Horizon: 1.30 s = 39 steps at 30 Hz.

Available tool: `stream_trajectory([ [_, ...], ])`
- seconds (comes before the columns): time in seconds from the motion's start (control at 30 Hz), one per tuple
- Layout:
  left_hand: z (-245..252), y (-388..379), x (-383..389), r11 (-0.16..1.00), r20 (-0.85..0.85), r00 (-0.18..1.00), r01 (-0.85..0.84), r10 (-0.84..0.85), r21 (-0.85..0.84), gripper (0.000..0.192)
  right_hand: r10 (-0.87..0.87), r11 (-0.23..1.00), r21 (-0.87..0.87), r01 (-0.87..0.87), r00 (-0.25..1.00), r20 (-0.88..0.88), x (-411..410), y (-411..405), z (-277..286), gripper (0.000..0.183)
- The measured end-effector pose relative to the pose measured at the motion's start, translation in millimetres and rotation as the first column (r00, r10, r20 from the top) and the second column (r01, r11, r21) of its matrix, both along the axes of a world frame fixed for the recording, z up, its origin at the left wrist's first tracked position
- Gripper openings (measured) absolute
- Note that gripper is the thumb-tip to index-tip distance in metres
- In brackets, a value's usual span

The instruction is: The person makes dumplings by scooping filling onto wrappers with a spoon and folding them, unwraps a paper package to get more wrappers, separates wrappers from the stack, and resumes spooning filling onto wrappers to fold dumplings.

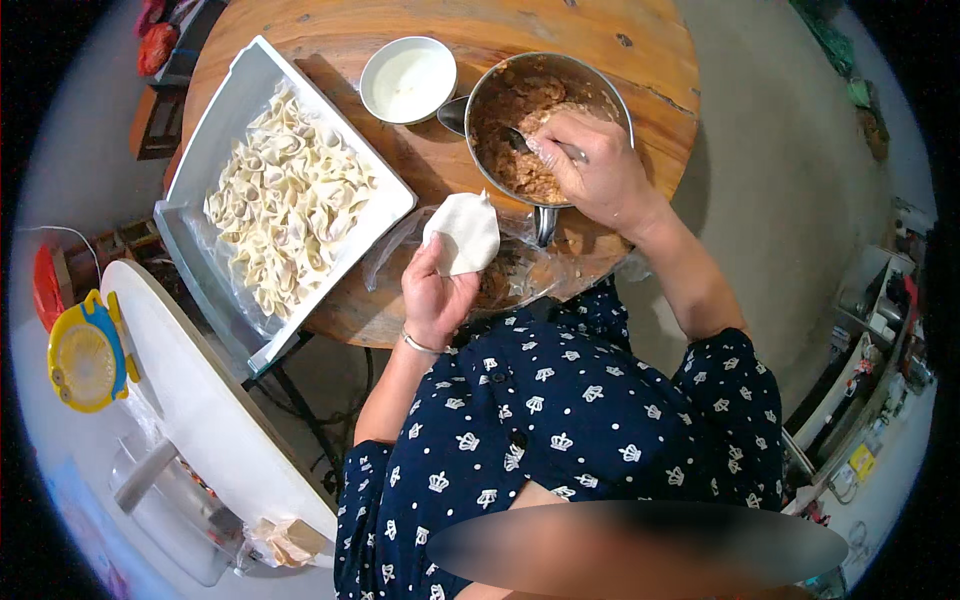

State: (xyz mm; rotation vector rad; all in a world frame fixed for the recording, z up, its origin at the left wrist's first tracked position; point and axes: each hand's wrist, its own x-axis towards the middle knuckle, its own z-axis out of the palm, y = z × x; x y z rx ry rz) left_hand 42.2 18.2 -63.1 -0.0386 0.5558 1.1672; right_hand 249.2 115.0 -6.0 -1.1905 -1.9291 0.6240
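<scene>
A flat white dough wrapper (466, 232) lies across the fingers of my left hand (439, 289), the thumb pressing its near-left edge. Over the metal pot (547, 199), my right hand (596, 169) grips a metal spoon (517, 140) whose bowl dips into the brown minced filling (529, 101). The dark end of another utensil (452, 116) shows at the pot's left rim. A white bowl (409, 80) with pale contents stands to the left of the pot. Many folded dumplings (289, 195) lie piled on a plastic sheet inside a white drawer-like tray (390, 199).
Crumpled clear plastic (525, 274) covers the near edge of the round wooden table (330, 26). The tray overhangs the table's left side. At lower left stand a white round tabletop (187, 375) and a yellow and blue fish-shaped item (86, 356). Cluttered shelves (862, 360) line the right.
</scene>
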Motion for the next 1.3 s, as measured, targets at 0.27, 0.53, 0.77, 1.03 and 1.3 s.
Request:
stream_trajectory([
  [0.27,-1,9,2,0.999,0.024,1.0,-0.017,0.016,0.027,0.042,0.026,0.998,-0.056,-0.031,0.997,-0.074,-4,-11,2,0.014],
  [0.53,12,18,18,0.993,-0.12,0.987,-0.1,0.107,0.062,0.043,-0.185,0.944,-0.331,0.006,0.839,-0.511,10,-36,2,0.013],
  [0.77,20,16,25,0.98,0.016,0.988,-0.151,0.151,0.128,0.044,0.102,0.983,-0.083,-0.166,0.857,-0.504,5,-60,18,0.011],
  [1.03,22,-4,4,0.974,0.362,0.914,-0.217,0.181,0.061,0.048,0.343,0.915,0.245,-0.319,0.937,-0.059,-13,-68,60,0.013],
  [1.3,27,-7,-12,0.954,0.406,0.903,-0.236,0.143,0.188,0.049,0.102,0.991,-0.019,-0.133,0.834,-0.542,-23,-71,56,0.01],
])
